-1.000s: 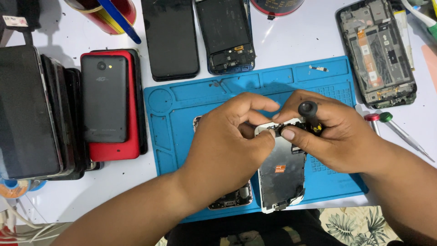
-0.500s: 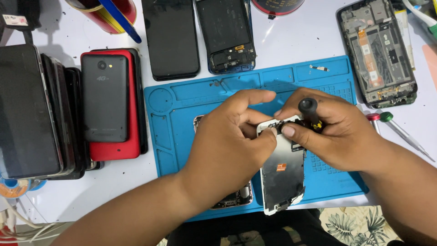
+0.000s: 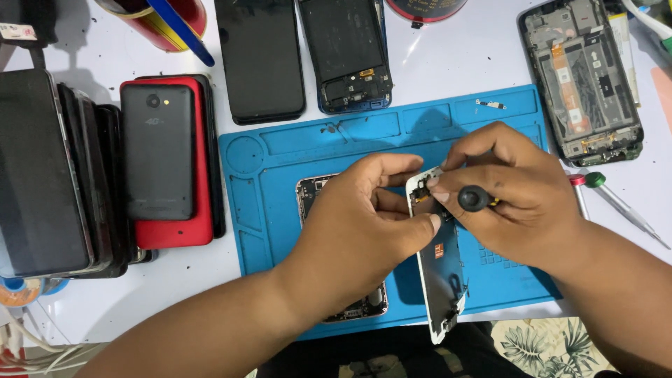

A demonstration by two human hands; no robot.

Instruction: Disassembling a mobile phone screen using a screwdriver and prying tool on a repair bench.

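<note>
Over a blue repair mat (image 3: 280, 175), my left hand (image 3: 364, 224) grips the top edge of a white phone screen panel (image 3: 442, 280), held tilted on its side above the mat. My right hand (image 3: 511, 196) is closed around a small screwdriver with a black round cap (image 3: 474, 199), its tip at the panel's upper end. An opened phone body (image 3: 364, 304) lies on the mat, mostly hidden under my left hand.
A stack of dark phones and a red-cased phone (image 3: 164, 161) sits at the left. Two black phone parts (image 3: 259, 56) (image 3: 346, 52) lie beyond the mat. An opened phone frame (image 3: 584, 77) and a green-capped screwdriver (image 3: 616, 203) are at the right. A red cup (image 3: 157, 21) stands top left.
The white screen panel has tilted further up on its edge, and both hands shifted slightly around its top end. The screwdriver cap now faces the camera.
</note>
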